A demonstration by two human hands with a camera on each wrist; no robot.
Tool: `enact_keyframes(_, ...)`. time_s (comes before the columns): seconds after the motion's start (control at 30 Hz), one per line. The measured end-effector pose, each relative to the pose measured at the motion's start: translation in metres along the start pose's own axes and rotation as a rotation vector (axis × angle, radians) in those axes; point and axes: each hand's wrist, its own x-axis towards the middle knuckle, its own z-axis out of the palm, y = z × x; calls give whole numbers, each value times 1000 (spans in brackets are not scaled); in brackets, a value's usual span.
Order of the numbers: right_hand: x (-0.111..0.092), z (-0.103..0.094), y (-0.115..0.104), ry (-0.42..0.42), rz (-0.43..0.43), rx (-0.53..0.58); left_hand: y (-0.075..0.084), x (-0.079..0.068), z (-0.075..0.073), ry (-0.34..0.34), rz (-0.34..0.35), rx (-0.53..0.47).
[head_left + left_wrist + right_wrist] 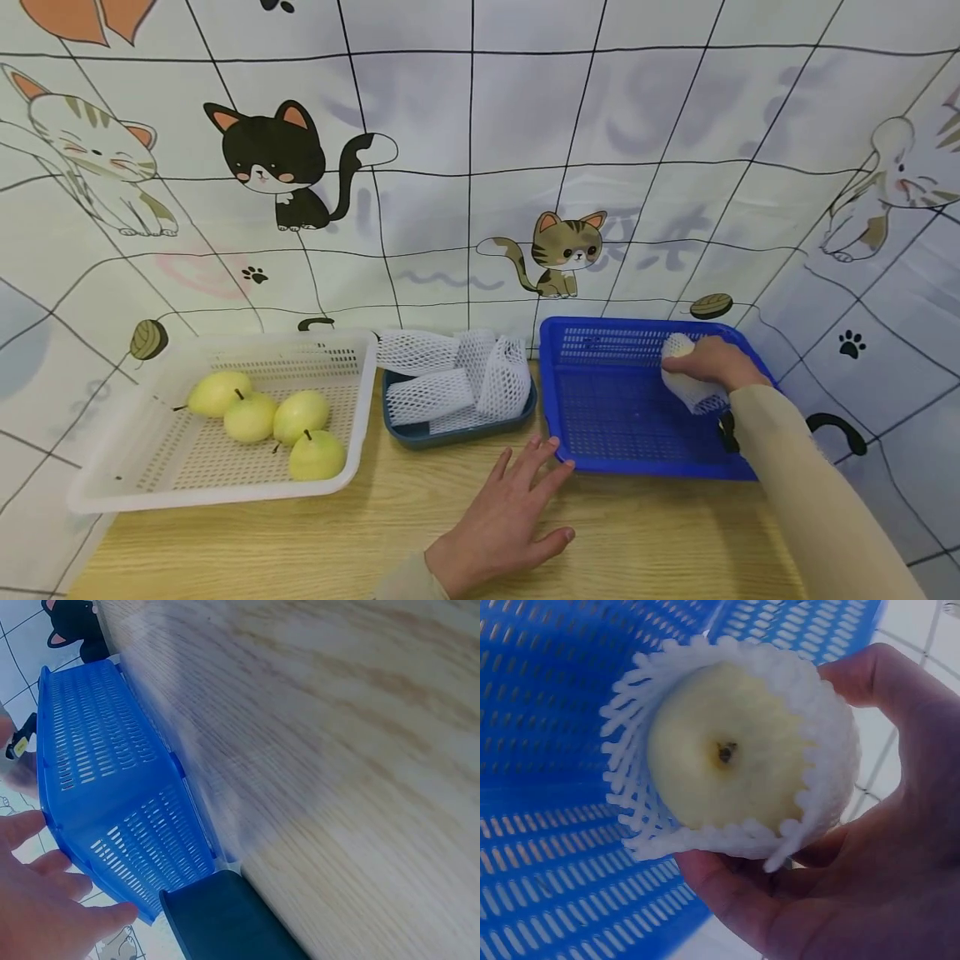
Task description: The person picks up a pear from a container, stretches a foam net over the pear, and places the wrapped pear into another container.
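My right hand (716, 364) grips a pale yellow pear (724, 750) wrapped in a white foam net sleeve (832, 742), over the right part of the blue basket (615, 417). In the right wrist view, thumb and fingers curl around the sleeve, and the pear's end shows in its open mouth. My left hand (506, 517) spreads its fingers above the table, fingertips right at the basket's near left corner and holding nothing. Several yellow-green pears (300, 417) with dark stems lie in the white basket (352, 446) on the left.
Between the two baskets stands a dark teal tray (450, 437) heaped with white foam net sleeves (431, 396). The baskets and tray rest on a wooden table (315, 542). A cat-printed, grid-lined sheet (420, 208) rises behind and at both sides.
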Motion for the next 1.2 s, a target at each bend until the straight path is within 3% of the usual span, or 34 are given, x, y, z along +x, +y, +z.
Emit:
enact_keyframes(0.27,5,9,3,-9,142,38,1,1,0,-9,2,-6)
enact_keyframes(0.6,13,30,10,102,286,65,3,3,-1,-12,13,-6)
enact_keyframes(0.83,17,31,11,89,232,30,3,3,1,4,17,5)
enact_keyframes(1.0,13,23,6,37,100,-58,0,2,3,15,19,19)
enact_keyframes(1.2,-6,5,-3,13,-10,-71,0,1,3,15,21,34)
